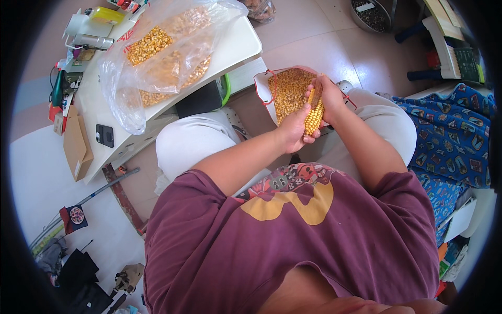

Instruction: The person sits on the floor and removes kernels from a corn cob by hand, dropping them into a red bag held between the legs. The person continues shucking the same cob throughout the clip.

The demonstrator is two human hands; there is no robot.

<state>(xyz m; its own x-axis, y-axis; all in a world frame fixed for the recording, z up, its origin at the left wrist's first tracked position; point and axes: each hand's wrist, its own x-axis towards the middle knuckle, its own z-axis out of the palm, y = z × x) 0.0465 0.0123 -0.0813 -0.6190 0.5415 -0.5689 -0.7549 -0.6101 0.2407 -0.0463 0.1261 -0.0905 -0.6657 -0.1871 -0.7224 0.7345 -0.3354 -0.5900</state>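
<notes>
A partly shelled corn cob [314,114] is held between my two hands above a paper bag. My left hand [293,131] grips its near end, where rows of yellow kernels remain. My right hand [330,96] wraps the far end, beside a stripped brown patch. Below, the white-lined bag [263,88] with red cord handles stands on the floor between my knees. Loose corn kernels [290,90] fill much of it. My forearms and the cob hide part of its near right side.
At the left, a white table [239,43] carries a clear plastic bag [121,78] of kernels, a dark phone [104,135] and a cardboard box [76,145]. A black bin [200,98] with a green rim is beneath its edge. Blue patterned cloth [451,133] hangs at the right. A metal bowl [372,25] sits farther off.
</notes>
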